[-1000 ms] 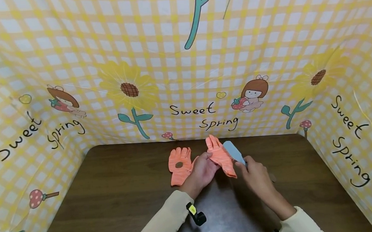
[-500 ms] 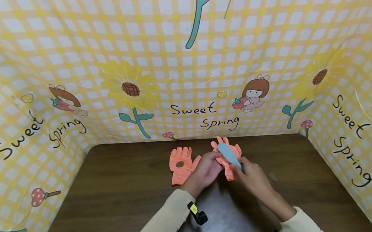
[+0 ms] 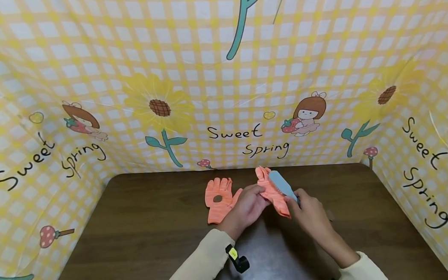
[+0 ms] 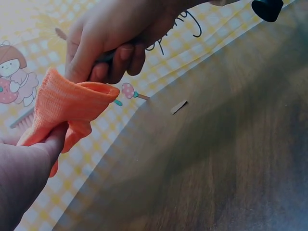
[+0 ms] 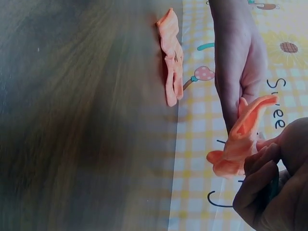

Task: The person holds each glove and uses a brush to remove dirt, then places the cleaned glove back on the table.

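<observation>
In the head view, my left hand pinches an orange knit glove and holds it up over the table, its cuff toward me. The left wrist view shows the cuff opening of this glove, with the thumb pressed on the fabric. My right hand grips the handle of a light blue brush. The brush head lies against the right side of the held glove, bristles toward it. A second orange glove, with a dark oval on it, lies flat left of my hands, partly behind the left wrist.
The dark wooden table has rounded back corners. Yellow checked cloth with printed flowers and words surrounds it at the back and sides. A small scrap lies on the table to the right of my right hand.
The brush passed over the front of the held glove half a second ago and is now back at its right side. The held glove has turned and shifted slightly right since a second ago.
</observation>
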The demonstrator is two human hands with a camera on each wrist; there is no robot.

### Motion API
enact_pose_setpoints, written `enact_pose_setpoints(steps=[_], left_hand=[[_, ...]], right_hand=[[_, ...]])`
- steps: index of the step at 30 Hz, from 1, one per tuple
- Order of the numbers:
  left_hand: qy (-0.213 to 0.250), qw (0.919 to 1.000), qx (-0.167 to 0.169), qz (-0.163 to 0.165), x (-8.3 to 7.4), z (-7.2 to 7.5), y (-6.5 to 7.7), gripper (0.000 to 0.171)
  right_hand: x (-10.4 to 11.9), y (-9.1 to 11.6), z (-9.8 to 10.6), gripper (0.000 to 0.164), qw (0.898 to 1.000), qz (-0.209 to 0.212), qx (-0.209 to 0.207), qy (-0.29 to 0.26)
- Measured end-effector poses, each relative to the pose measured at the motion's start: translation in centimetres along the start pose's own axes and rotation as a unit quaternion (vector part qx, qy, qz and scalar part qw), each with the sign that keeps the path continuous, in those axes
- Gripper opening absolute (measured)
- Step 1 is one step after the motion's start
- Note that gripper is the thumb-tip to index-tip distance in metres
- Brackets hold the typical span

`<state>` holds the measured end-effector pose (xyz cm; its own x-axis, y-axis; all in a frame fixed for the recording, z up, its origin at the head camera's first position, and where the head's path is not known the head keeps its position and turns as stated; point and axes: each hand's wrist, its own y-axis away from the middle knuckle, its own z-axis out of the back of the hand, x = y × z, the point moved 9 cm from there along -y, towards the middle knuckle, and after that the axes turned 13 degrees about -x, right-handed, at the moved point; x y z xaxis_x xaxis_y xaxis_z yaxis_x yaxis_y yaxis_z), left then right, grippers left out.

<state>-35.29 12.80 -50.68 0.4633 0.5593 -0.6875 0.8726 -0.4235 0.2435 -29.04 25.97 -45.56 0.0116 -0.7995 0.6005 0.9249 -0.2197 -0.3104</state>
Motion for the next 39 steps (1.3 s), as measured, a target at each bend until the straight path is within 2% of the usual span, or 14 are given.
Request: enact_pose_setpoints(steps=[10, 16, 24, 27, 32, 34, 39], left_hand=[[-0.008, 0.9998, -0.010, 0.018, 0.3, 0.4, 0.1, 0.055], [-0.008, 0.9999, -0.008, 0.010, 0.3, 0.7, 0.1, 0.055], [0.018, 0.9989, -0.044, -0.001, -1.1, 2.6, -0.3, 0.057], [0.004, 0.9993, -0.038, -0.004, -1.1, 2.2, -0.1, 0.055], [-0.035, 0.9992, 0.008, -0.019, -0.8, 0.2, 0.6, 0.048], [-0.038, 0.9989, 0.016, -0.024, -0.8, -0.2, 0.7, 0.047], [-0.026, 0.9996, -0.005, -0.009, -0.6, 0.2, 0.8, 0.048]], right_hand=[[-0.8, 0.1, 0.3, 0.033, 1.000, -0.019, -0.001, 0.016], [-1.0, 0.2, 0.4, 0.036, 1.000, -0.025, -0.002, 0.014], [-1.4, -0.2, 1.5, 0.038, 0.999, -0.027, -0.016, -0.010], [-0.3, -0.1, 1.2, 0.036, 1.000, -0.004, -0.020, -0.018], [1.4, 0.7, -0.6, 0.028, 0.999, 0.021, 0.014, -0.039], [1.7, 1.0, -0.9, 0.026, 0.999, 0.022, 0.019, -0.037], [1.6, 1.1, -0.5, 0.021, 1.000, 0.021, -0.003, -0.017]])
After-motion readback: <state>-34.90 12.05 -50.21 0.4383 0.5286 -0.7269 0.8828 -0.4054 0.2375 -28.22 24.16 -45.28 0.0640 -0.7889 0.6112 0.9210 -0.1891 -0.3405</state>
